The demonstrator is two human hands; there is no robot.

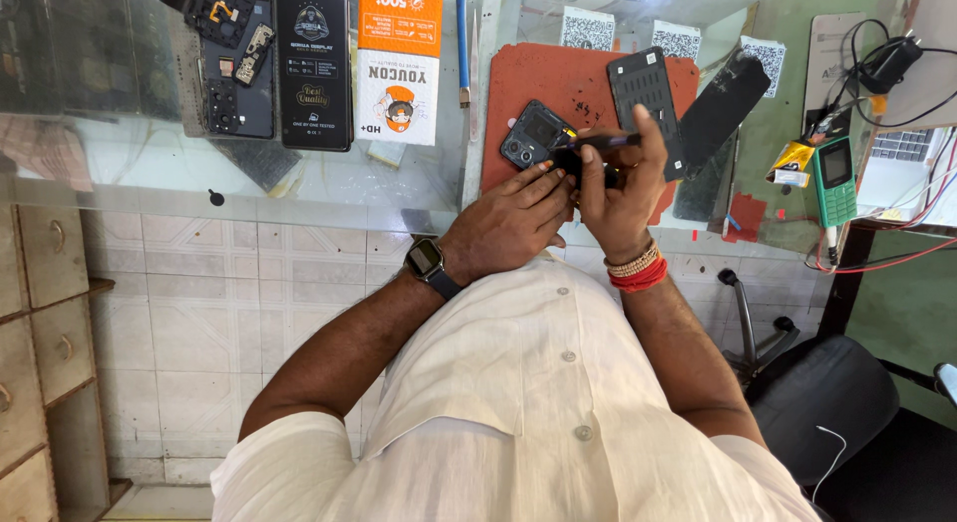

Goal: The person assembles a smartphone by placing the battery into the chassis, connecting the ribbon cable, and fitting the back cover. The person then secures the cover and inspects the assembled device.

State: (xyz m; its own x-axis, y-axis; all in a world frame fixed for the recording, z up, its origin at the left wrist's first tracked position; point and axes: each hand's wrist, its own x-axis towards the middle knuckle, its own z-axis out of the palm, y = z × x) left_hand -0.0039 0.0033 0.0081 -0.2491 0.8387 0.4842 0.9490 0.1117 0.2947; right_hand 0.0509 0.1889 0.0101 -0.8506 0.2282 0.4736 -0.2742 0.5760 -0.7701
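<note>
White short-sleeved shirt (528,402) fills the lower frame, closest to the lens. Both forearms are extended over the edge of a glass-topped counter (329,183). A dark square-faced wristwatch (429,263) is worn on the left arm; beaded and red thread bracelets (638,271) are worn on the right wrist. The left hand (508,223) is curled, its fingertips pressed on a small black phone part (588,168) held above a red rubber work mat (568,83). The right hand (618,198) is closed around the same part and a thin dark tool (608,141). A dark camera-housing piece (536,133) lies on the mat just beside the hands. A black phone back cover (646,98) rests beyond. A green keypad phone (835,178) lies well apart, at the right.
</note>
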